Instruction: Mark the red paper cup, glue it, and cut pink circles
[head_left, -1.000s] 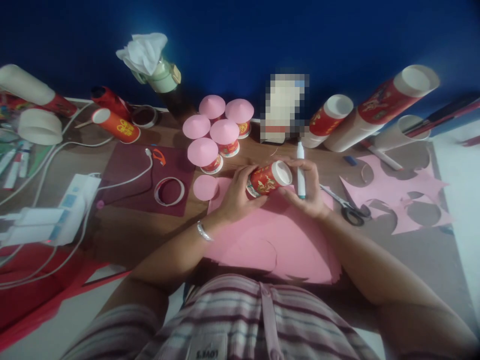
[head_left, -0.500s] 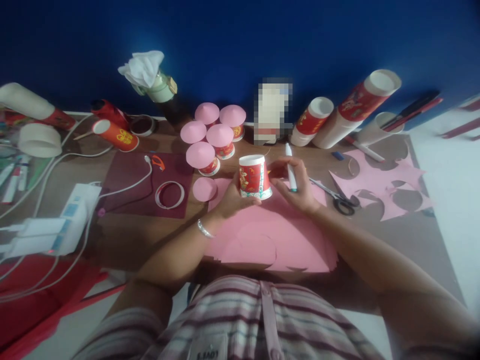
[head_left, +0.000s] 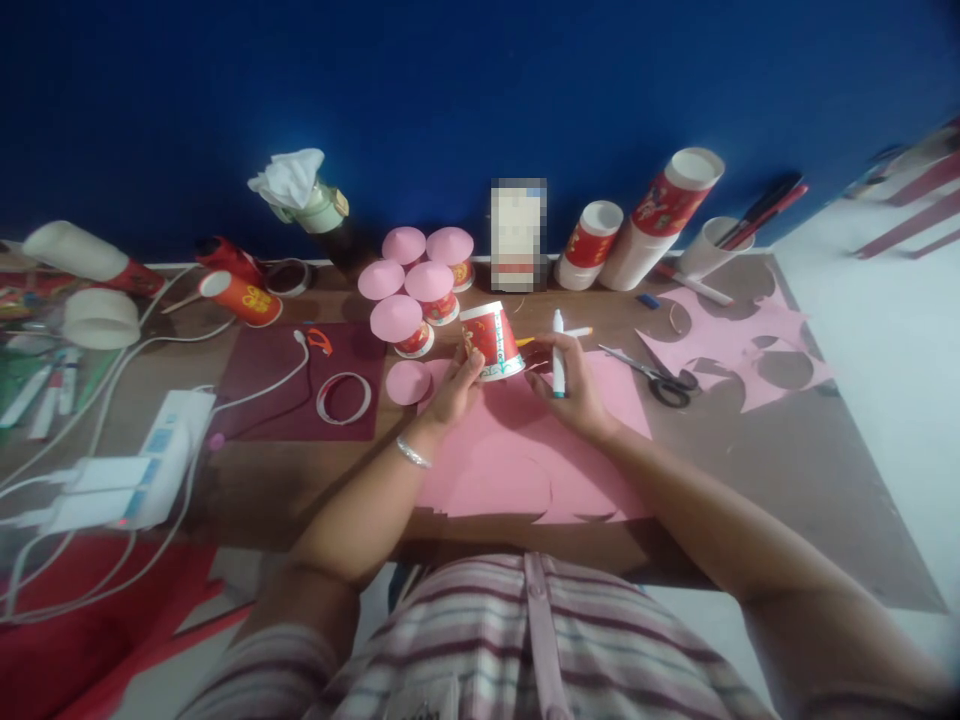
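The bench (head_left: 750, 470) carries a big pink paper sheet (head_left: 517, 450) in front of the person, with curved cuts along its near edge, and off to the right a pink offcut sheet (head_left: 750, 335) full of round holes, so a good deal of cutting looks done. Behind the big sheet stand five capped cups (head_left: 420, 285), each upturned and topped with a pink paper disc; these look finished. One loose pink disc (head_left: 408, 382) lies on the bench just beside them, unused. The left hand (head_left: 454, 390) is closed around a red paper cup (head_left: 491, 340), held tilted just above the far edge of the pink sheet, its top bare, so this cup appears to be the one in work. The right hand (head_left: 574, 385) is clamped on a white marker (head_left: 558, 352), standing nearly upright just right of the cup. Scissors (head_left: 652, 375) lie idle on the bench near that hand. Stacks of spare cups (head_left: 660, 215) wait by the wall, so more may remain.
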